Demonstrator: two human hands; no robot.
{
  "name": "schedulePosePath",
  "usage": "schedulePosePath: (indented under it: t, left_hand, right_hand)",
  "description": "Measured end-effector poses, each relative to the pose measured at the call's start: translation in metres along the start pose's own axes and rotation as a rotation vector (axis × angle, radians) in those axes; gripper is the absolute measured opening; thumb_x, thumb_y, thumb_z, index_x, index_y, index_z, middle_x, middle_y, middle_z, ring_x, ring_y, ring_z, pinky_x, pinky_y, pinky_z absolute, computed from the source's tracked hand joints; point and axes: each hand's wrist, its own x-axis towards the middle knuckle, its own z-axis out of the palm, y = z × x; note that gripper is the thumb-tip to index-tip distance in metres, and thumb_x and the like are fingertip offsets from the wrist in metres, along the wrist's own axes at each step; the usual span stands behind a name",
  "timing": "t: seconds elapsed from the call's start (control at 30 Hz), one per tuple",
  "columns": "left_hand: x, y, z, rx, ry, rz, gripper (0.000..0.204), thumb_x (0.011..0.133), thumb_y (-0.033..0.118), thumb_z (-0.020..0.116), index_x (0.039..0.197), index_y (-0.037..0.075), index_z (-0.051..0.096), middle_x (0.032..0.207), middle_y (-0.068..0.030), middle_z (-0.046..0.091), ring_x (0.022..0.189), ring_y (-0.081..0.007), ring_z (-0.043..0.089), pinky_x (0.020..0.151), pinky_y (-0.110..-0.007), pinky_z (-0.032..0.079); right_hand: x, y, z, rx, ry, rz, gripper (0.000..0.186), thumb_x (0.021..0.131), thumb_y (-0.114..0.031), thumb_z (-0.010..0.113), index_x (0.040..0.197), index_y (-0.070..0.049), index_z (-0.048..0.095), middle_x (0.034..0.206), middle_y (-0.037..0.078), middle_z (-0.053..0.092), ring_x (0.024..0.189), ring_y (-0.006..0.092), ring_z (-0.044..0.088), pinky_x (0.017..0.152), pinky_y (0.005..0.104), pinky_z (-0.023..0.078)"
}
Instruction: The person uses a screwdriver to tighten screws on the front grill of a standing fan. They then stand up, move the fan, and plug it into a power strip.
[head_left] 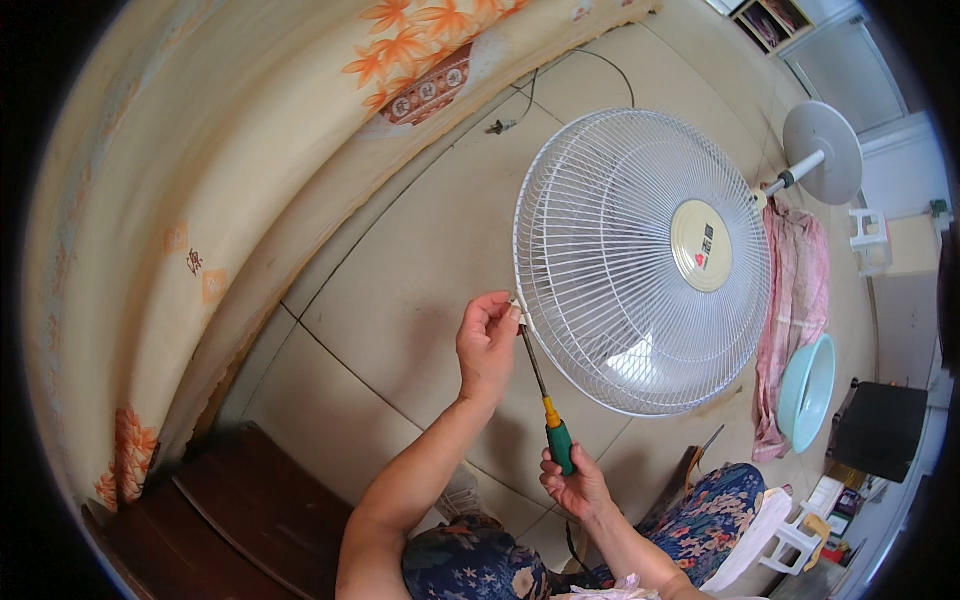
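Note:
A standing fan lies tipped over, its white wire guard (640,260) facing me with a cream round badge at the centre. My left hand (488,342) is closed at the guard's near left rim, thumb and fingers pinching a small white clip (519,310) there. A screwdriver (559,446) with a green and yellow handle is gripped from below in my right hand (579,488). Its long shaft slants up to the clip, where the tip is hidden by the clip and my left fingers.
The fan's pole and round base (824,152) extend to the far right. A pink cloth (790,300) and a pale green basin (807,393) sit beside the guard. A power plug (497,127) lies on the tiles near a patterned curtain (250,200). Brown wooden furniture (250,520) stands lower left.

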Motion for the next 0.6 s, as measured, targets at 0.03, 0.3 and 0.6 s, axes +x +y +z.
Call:
schedulePosePath:
  t: [0.03,0.3,0.6]
  left_hand:
    - [-0.001,-0.001,0.000,0.007,0.011,0.010,0.018,0.086,0.007,0.053,0.103,0.002,0.049,0.091,-0.0031,0.056,0.079,-0.0081,0.052,0.068,-0.023,0.043]
    - [-0.004,0.007,0.002,-0.022,0.046,0.005,0.016,0.085,0.007,0.054,0.099,0.001,0.051,0.088,-0.0035,0.057,0.077,-0.0079,0.052,0.067,-0.023,0.044]
    - [-0.002,0.013,0.002,-0.099,0.017,-0.184,0.015,0.085,0.012,0.056,0.095,0.001,0.052,0.085,-0.0050,0.058,0.073,-0.0098,0.053,0.066,-0.026,0.046]
  right_hand:
    - [0.000,-0.002,-0.005,0.021,0.012,0.032,0.034,0.082,-0.028,0.061,0.106,-0.008,0.047,0.091,0.009,0.054,0.069,0.0146,0.046,0.054,0.0232,0.036]
    - [-0.008,-0.003,0.029,-0.262,0.051,-0.127,0.048,0.080,-0.040,0.060,0.110,-0.004,0.049,0.086,0.009,0.055,0.069,0.0121,0.045,0.056,0.0207,0.034]
    - [-0.009,-0.007,-0.015,-0.008,-0.181,0.052,0.037,0.085,-0.032,0.056,0.111,-0.007,0.048,0.102,0.009,0.053,0.077,0.0143,0.046,0.060,0.0244,0.038]
